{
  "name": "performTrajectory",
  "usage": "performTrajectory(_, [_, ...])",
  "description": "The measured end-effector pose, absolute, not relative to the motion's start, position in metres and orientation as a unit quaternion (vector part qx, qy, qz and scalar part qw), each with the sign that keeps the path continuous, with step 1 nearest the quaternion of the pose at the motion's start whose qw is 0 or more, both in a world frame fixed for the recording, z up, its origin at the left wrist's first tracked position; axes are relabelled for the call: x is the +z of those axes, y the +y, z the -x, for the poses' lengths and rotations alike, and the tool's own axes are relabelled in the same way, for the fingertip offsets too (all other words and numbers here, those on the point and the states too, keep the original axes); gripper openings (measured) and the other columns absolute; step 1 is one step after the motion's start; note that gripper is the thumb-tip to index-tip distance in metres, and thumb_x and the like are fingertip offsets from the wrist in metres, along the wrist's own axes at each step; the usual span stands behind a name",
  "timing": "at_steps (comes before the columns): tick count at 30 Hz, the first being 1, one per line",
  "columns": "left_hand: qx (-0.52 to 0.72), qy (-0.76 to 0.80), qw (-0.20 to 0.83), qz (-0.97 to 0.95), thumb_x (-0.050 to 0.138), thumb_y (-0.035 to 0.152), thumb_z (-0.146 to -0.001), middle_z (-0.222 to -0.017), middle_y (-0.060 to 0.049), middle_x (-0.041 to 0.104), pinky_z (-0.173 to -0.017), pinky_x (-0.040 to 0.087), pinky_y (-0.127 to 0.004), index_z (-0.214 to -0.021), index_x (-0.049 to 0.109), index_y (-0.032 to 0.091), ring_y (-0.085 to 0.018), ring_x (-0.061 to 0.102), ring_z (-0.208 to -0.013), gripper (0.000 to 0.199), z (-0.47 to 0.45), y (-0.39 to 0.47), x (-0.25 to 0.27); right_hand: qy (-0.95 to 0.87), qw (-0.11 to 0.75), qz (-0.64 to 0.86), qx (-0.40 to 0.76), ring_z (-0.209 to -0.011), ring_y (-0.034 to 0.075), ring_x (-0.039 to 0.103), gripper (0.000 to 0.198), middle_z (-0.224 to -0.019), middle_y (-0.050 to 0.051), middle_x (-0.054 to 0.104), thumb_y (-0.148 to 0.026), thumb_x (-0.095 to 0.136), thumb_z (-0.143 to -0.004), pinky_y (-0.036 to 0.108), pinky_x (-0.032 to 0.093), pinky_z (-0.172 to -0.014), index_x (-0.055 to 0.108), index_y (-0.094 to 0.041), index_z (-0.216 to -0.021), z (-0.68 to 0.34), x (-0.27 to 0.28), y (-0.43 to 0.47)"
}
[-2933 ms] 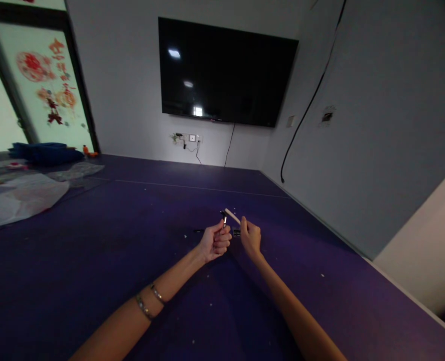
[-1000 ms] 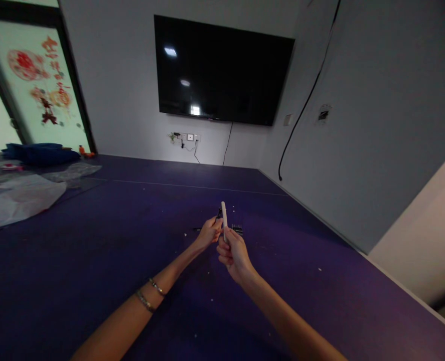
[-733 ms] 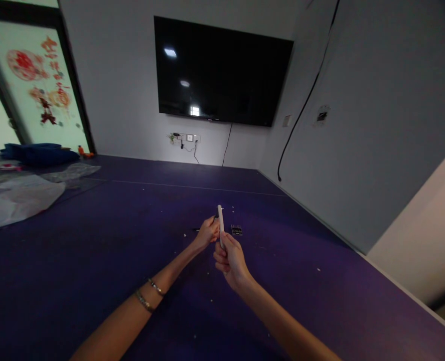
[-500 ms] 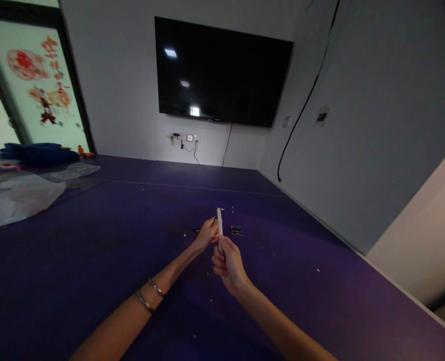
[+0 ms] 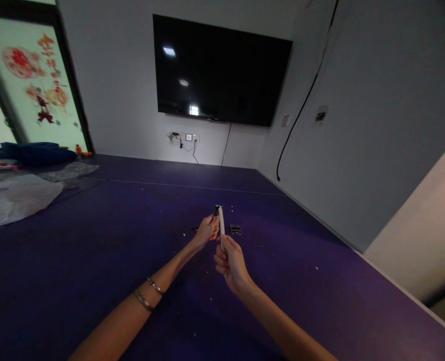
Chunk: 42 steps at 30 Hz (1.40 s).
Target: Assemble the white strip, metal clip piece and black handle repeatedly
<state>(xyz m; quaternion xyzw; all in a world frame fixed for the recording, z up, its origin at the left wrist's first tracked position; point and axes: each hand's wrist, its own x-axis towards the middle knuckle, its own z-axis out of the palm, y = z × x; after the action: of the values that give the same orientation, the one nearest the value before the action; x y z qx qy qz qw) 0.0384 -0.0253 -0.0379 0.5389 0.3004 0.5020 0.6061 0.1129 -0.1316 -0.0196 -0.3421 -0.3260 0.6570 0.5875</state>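
Clasping a pale stick [image 5: 222, 225] in the right hand [image 5: 233, 258] above a purple surface [image 5: 275, 281], holding it near the lower end, tip pointing up and away. Gripping a dark tool [image 5: 215, 212] in the left hand [image 5: 207, 229], fingers curled round the handle, with its short crosswise head raised just beside the tip of the stick. Too small to tell whether touching there or only overlapping in view; equally hard to tell whether in contact hand to hand, though clearly close together. Apparently in the midst of working the tool's head against the upper part of the stick, to judge by the pose and by pale flecks [image 5: 184, 234] scattered around. Likely calling next for a firm hold on the stick, a steady angle on the tool and care to keep the right fingers below the head. Also showing a small dark packet [image 5: 236, 229] lying flat just beyond the right hand, and a slim dark item [image 5: 194, 229] partly hidden behind the left. Backed by a crumpled translucent sheet [image 5: 30, 195] off to the left and a wall-mounted television [image 5: 222, 70].
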Motion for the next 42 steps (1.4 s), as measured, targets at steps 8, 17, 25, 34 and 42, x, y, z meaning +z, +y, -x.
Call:
performTrajectory(8, [0.486,0.277,0.603,-0.568,0.054,0.049,-0.075,-0.045,0.011,0.030,-0.030,0.020,-0.015,-0.065,0.035,0.019,-0.002,0.024,-0.031,0.036,-0.038,-0.022,-0.044,-0.319,0.604,0.339,0.647,-0.034,0.002,0.013,0.033,-0.044,-0.013,0.027,-0.047,0.060,-0.068,0.016,0.003,-0.033,0.038,-0.022,-0.073,-0.118,-0.023,-0.126])
performTrajectory(17, [0.473,0.279,0.587,-0.594,0.047,0.049,-0.079,-0.045,0.011,0.034,-0.031,0.025,-0.017,-0.075,0.038,0.020,-0.004,0.028,-0.030,0.031,-0.038,-0.019,-0.043,-0.432,0.663,0.321,0.521,-0.032,0.003,0.023,0.025,-0.051,-0.009,0.041,-0.045,0.056,-0.075,0.017,0.017,-0.031,0.048,-0.023,-0.083,-0.140,0.013,-0.112])
performTrajectory(25, [0.502,0.238,0.450,-0.700,0.050,0.042,-0.079,-0.068,0.000,0.053,-0.060,0.040,-0.022,-0.081,0.052,0.015,-0.009,0.049,-0.060,0.028,-0.025,-0.005,-0.028,-0.637,0.596,0.389,0.297,-0.052,0.008,0.046,0.031,-0.067,0.000,0.055,-0.039,0.057,-0.074,0.021,0.036,-0.046,0.060,-0.016,-0.094,-0.207,0.048,-0.063])
performTrajectory(34, [0.489,0.265,0.339,-0.759,0.040,0.035,-0.087,-0.076,0.000,0.052,-0.072,0.038,-0.024,-0.096,0.055,0.017,-0.013,0.048,-0.073,0.025,-0.011,-0.004,-0.025,-0.783,0.383,0.424,0.246,-0.050,0.008,0.045,0.037,-0.070,0.003,0.063,-0.034,0.048,-0.081,0.021,0.036,-0.047,0.062,-0.018,-0.112,-0.237,0.048,-0.067])
performTrajectory(42, [0.478,0.256,0.351,-0.763,0.042,0.033,-0.086,-0.088,-0.003,0.055,-0.081,0.036,-0.026,-0.094,0.055,0.017,-0.015,0.049,-0.086,0.022,-0.016,-0.006,-0.032,-0.825,0.330,0.399,0.228,-0.070,0.014,0.058,0.032,-0.080,0.004,0.069,-0.028,0.049,-0.081,0.025,0.045,-0.065,0.065,-0.021,-0.108,-0.232,0.049,-0.067])
